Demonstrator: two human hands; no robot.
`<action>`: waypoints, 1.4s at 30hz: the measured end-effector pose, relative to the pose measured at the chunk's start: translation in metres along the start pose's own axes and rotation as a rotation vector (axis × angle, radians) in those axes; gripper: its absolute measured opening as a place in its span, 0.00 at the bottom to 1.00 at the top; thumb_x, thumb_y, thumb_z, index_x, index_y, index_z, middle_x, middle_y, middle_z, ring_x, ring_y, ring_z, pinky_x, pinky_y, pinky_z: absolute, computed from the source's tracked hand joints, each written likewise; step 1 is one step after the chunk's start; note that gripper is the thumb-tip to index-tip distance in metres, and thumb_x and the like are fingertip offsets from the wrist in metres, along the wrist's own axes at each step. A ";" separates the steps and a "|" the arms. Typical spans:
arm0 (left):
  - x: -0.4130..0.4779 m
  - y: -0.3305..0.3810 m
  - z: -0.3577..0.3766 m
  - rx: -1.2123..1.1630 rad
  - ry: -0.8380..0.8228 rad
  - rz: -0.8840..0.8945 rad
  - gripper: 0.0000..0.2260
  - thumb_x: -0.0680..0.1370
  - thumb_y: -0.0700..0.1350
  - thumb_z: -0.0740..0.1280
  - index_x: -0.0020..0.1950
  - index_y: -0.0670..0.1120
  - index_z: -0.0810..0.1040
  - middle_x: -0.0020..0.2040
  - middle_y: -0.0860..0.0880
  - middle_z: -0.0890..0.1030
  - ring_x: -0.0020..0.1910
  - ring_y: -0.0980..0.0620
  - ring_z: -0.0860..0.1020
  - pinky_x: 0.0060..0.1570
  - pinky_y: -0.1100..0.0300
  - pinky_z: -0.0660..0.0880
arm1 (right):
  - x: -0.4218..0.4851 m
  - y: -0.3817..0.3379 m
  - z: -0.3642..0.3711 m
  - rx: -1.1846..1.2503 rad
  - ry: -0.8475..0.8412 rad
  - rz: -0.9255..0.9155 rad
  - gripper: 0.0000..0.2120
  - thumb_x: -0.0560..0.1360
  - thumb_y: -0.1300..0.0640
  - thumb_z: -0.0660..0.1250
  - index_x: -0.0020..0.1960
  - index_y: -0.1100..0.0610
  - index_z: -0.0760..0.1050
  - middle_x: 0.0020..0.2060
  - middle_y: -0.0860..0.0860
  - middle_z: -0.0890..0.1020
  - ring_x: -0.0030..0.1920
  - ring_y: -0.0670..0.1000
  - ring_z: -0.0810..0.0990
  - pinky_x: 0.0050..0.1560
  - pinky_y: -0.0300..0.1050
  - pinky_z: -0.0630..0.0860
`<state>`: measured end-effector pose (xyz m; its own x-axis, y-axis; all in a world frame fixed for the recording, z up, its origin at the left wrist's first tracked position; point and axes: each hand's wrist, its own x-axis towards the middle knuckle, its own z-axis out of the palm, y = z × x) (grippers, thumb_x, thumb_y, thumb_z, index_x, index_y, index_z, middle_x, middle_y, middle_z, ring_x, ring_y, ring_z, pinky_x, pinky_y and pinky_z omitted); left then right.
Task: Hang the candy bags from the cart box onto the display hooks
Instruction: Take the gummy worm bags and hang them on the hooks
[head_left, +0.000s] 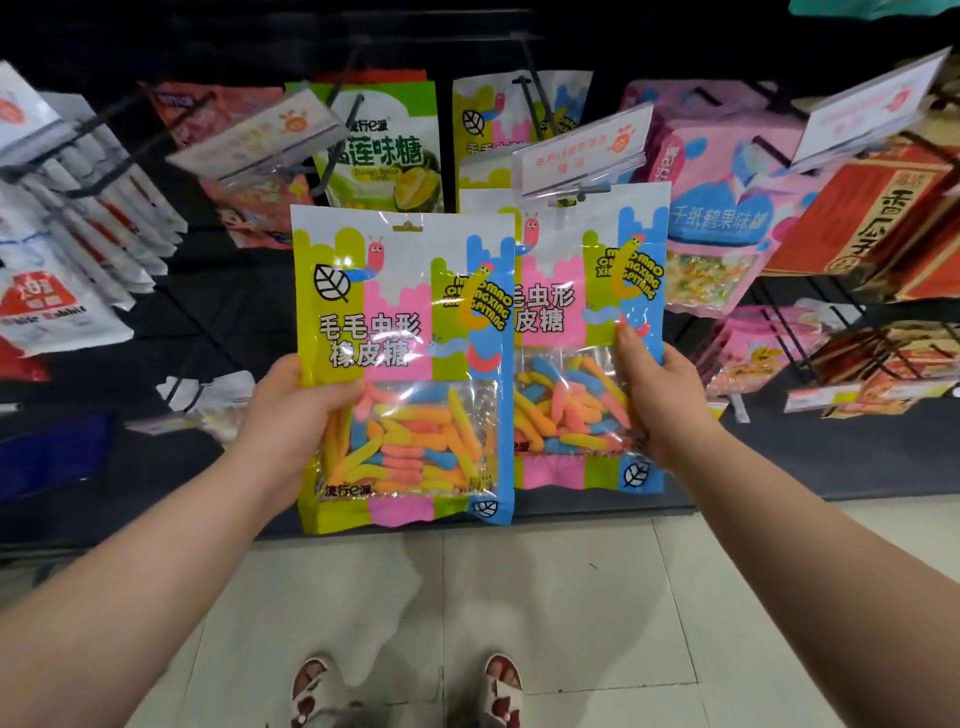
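Note:
My left hand (291, 415) grips a gummy-worm candy bag (400, 312) by its left edge, upright in front of the display. My right hand (660, 400) grips a second, matching candy bag (592, 291) by its right edge; its top sits just under the clear price-tag holder (582, 150) at the end of a black display hook (535, 98). More bags of the same kind (493, 119) hang further back on that hook. The left bag overlaps the right bag's left side. The cart box is out of view.
Other hooks carry a green durian candy bag (384, 150), pink candy bags (727, 208), red-orange packs (878, 218) at right and white bags (78, 208) at left. A lower row of hooks holds more packs. Pale tiled floor and my sandalled feet (405, 691) lie below.

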<state>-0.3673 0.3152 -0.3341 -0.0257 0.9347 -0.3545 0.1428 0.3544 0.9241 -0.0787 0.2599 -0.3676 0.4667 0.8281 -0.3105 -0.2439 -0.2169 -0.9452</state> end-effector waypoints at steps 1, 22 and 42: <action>0.000 -0.001 0.000 -0.004 -0.005 -0.005 0.15 0.75 0.37 0.70 0.61 0.43 0.76 0.52 0.46 0.84 0.48 0.47 0.83 0.43 0.54 0.78 | 0.003 -0.001 0.001 -0.001 0.004 -0.001 0.09 0.75 0.44 0.68 0.42 0.49 0.80 0.40 0.51 0.85 0.47 0.60 0.85 0.49 0.59 0.81; 0.010 -0.050 0.022 -0.092 -0.055 -0.027 0.14 0.74 0.35 0.68 0.59 0.45 0.77 0.49 0.46 0.86 0.44 0.47 0.85 0.40 0.54 0.80 | 0.127 0.002 0.026 -0.241 0.088 0.057 0.30 0.71 0.37 0.68 0.63 0.57 0.72 0.63 0.54 0.78 0.60 0.56 0.77 0.64 0.55 0.73; -0.003 -0.026 0.097 -0.147 -0.260 0.123 0.12 0.75 0.32 0.67 0.53 0.47 0.77 0.47 0.50 0.86 0.47 0.51 0.84 0.48 0.56 0.82 | -0.011 0.011 0.001 -0.140 -0.033 -0.200 0.06 0.79 0.53 0.63 0.46 0.51 0.78 0.41 0.46 0.86 0.42 0.46 0.84 0.38 0.39 0.79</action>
<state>-0.2755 0.3003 -0.3712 0.2393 0.9392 -0.2462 -0.0153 0.2572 0.9662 -0.0868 0.2491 -0.3743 0.4656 0.8775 -0.1145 -0.0280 -0.1147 -0.9930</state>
